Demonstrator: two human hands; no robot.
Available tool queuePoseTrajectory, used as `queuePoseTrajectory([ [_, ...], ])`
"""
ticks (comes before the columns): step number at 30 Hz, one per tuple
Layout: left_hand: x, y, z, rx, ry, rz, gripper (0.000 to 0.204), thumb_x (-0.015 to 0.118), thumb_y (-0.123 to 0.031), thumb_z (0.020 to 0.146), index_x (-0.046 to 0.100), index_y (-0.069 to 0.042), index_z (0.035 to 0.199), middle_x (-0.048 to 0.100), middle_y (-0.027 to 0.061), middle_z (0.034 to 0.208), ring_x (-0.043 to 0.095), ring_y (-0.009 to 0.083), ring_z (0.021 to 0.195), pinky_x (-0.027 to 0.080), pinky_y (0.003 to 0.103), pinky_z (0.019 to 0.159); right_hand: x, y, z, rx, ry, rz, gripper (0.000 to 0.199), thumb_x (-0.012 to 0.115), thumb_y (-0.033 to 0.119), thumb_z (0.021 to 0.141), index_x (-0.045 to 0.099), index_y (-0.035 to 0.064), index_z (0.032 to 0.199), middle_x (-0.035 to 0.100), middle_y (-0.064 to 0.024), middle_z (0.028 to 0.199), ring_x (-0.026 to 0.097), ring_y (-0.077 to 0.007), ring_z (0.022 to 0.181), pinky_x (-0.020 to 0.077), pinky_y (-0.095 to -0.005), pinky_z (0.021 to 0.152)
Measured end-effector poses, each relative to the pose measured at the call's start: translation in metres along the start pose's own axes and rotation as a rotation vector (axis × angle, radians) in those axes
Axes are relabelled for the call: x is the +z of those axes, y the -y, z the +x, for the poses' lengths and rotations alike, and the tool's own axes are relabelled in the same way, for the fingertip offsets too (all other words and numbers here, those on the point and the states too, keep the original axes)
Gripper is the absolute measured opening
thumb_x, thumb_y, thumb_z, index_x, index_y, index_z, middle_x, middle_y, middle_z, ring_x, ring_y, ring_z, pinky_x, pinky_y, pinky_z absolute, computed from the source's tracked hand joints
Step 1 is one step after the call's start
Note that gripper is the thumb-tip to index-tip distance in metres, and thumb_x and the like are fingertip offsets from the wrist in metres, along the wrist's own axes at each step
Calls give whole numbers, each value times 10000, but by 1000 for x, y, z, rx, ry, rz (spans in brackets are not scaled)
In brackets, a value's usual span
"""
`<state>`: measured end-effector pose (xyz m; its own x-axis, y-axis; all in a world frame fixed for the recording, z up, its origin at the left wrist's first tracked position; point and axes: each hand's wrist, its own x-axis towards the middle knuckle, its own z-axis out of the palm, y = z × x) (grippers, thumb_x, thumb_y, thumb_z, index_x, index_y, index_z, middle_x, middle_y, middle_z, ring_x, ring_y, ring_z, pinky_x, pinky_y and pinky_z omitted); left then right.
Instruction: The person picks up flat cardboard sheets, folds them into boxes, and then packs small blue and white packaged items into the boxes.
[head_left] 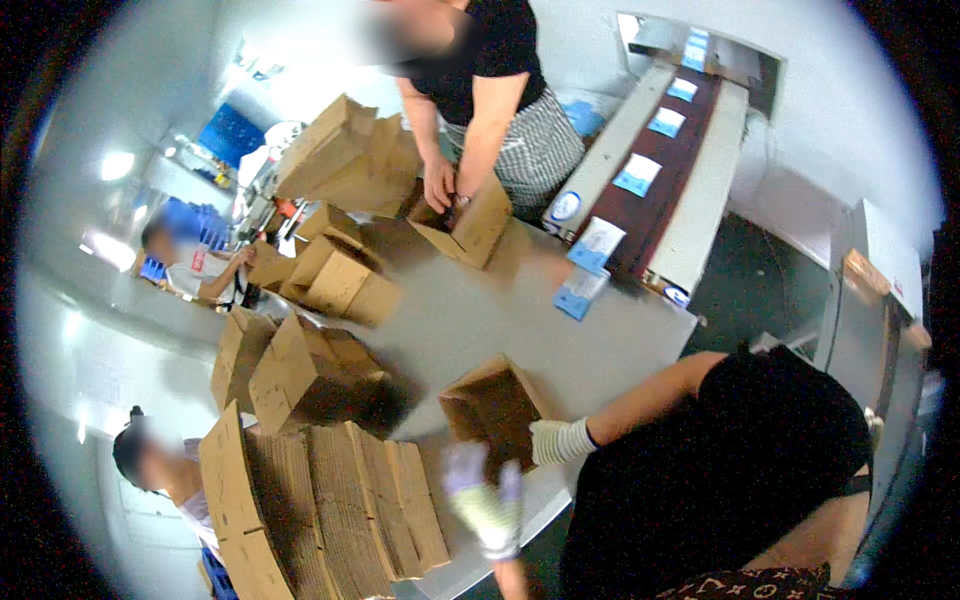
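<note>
An open-topped cardboard box (482,402) stands at the near edge of the grey table, its dark inside partly in view. My right hand (562,442), in a striped knit glove, grips the box's right side; its fingertips are hidden at the wall. My left hand (486,497), in a pale striped glove with purple fingers, is beside the box's near left corner. Motion blurs it somewhat, but thumb and fingers look apart and nothing shows in them. A big stack of flat folded cartons (350,500) lies just left of that hand.
Opened boxes (310,370) crowd the table's left side. Across the grey table (440,320), a co-worker's hands (447,188) reach into another box (475,230). A conveyor (655,205) carries blue-white packets, with some packets (582,292) at its end. Two more people are at the left.
</note>
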<state>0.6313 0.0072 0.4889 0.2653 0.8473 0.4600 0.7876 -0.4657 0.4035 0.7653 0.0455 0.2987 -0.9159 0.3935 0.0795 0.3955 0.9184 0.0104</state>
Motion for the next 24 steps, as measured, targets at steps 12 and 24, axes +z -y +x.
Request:
queuePoseTrajectory([
  [12,-104,-3,35,-119,-493,-179,530,612,-348,811,481,5,1183,517,149,1176,537,304,1026,432,421,902,-12,2,8,27,83,20,125,610,212,631,639,123,549,575,-47,501,531,-212,484,320,-373,491],
  [24,-97,11,45,-149,-444,-246,490,578,-349,827,496,0,1161,524,151,1148,531,309,1015,420,437,904,-14,7,8,49,-27,15,158,616,215,613,606,118,489,549,-76,467,478,-222,428,261,-378,470],
])
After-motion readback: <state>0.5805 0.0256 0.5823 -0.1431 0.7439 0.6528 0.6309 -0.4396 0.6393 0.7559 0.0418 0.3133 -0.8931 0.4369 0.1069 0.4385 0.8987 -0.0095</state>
